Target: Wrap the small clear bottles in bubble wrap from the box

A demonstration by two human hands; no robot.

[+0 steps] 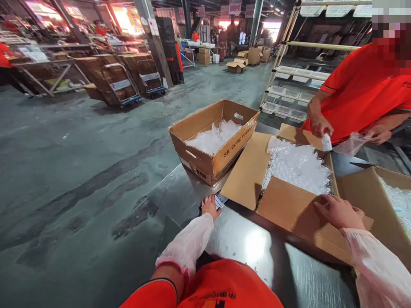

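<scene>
My left hand [211,206] is at the edge of the metal table, fingers curled over a flat, dark-edged item [220,201] with a pale lined face; it resembles a phone, though most of it is covered. My right hand [342,212] lies on the front flap of an open cardboard box [289,209], fingers apart and holding nothing. Clear bubble-wrapped pieces [297,167] fill that box in close rows. Behind my left hand stands a brown carton [236,149] marked "SILICONE RUBBER", with crumpled clear plastic wrap [213,137] inside.
Across the table, a co-worker in a red shirt [362,90] holds a small white bottle [326,142] and a bubble-wrap bag [351,144]. Another box [366,188] sits at right. A rack with white baskets [284,110] stands behind; loaded carts [120,81] are far left.
</scene>
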